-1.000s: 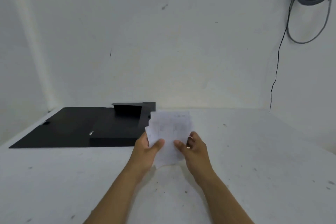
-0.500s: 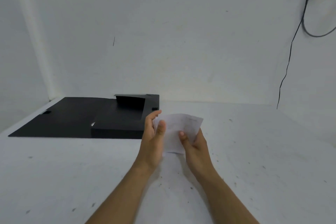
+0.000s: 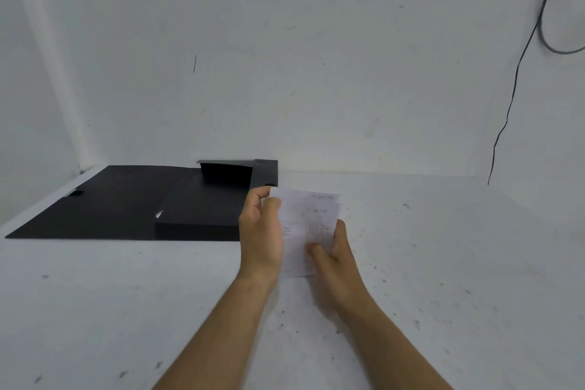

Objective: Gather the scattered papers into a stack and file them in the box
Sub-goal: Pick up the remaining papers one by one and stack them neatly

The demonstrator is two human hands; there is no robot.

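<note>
White printed papers point(image 3: 311, 225) stand gathered between my hands above the white table point(image 3: 443, 263), my left hand point(image 3: 261, 237) closed on their left edge, my right hand point(image 3: 337, 258) pinching the lower right corner, the open black file box point(image 3: 202, 199) just left of my left hand.

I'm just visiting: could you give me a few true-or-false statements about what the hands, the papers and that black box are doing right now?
1. Both hands hold the papers. True: the left hand and right hand each have a grip on them.
2. The papers lie inside the black box. False: they are held above the table, right of the box.
3. The box is open. True.
4. The papers are blank. False: faint print shows.
5. A cable hangs on the wall. True.
</note>
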